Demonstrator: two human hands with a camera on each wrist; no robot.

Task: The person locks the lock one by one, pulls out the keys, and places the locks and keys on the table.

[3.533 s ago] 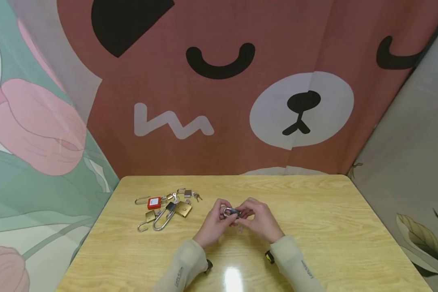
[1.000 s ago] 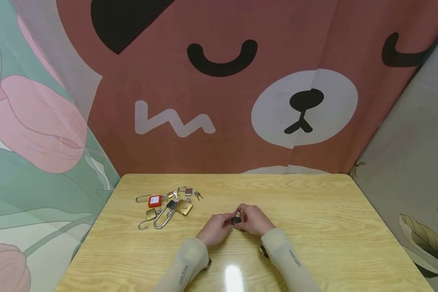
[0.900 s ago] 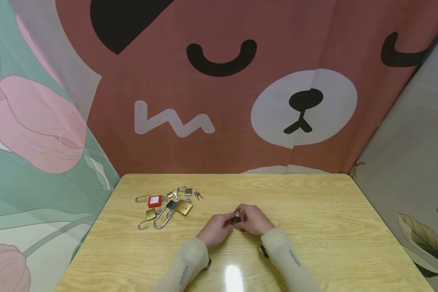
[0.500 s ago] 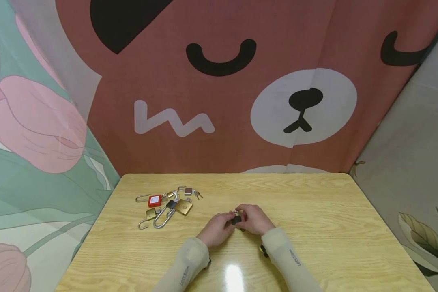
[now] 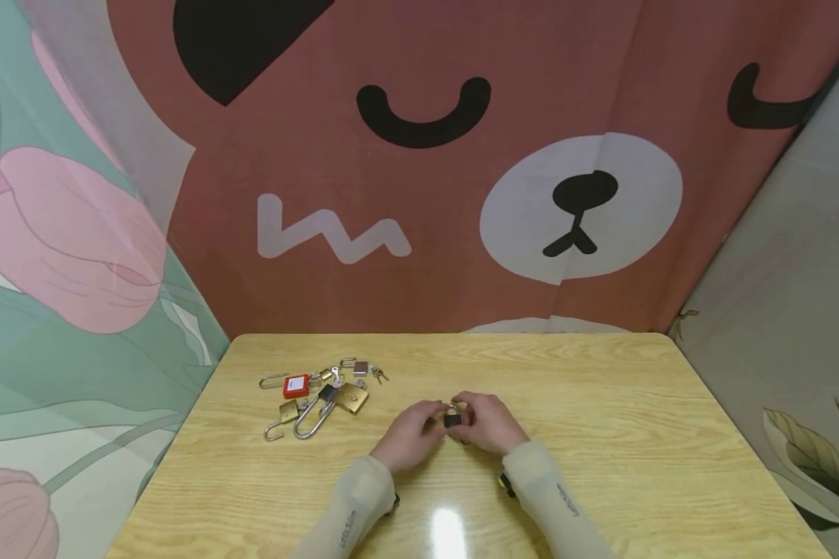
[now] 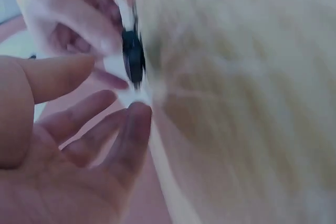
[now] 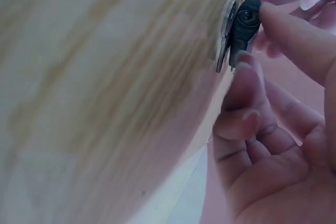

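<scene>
A small padlock with a black body (image 5: 453, 420) is upright over the middle of the table, its shackle pointing away from me in the head view. My right hand (image 5: 491, 425) pinches it between thumb and fingertips. In the right wrist view the padlock (image 7: 247, 19) shows its keyhole, with flat silvery keys (image 7: 226, 32) close beside it. My left hand (image 5: 409, 436) is just to the left, thumb and fingers parted. In the left wrist view a gap shows between the left hand's fingers (image 6: 137, 116) and the blurred padlock (image 6: 133, 59).
At the back left of the wooden table (image 5: 601, 404) lies a group of padlocks: a red one (image 5: 297, 386), a large brass one (image 5: 352, 398), a long-shackled black one (image 5: 327, 394), a smaller brass one (image 5: 289, 411) and a brown one (image 5: 360, 369) with keys (image 5: 380, 374).
The padlock has turned from shackle pointing left to shackle pointing away, and come slightly nearer. My left hand, which held it with the right before, has let go and drawn a little left.
</scene>
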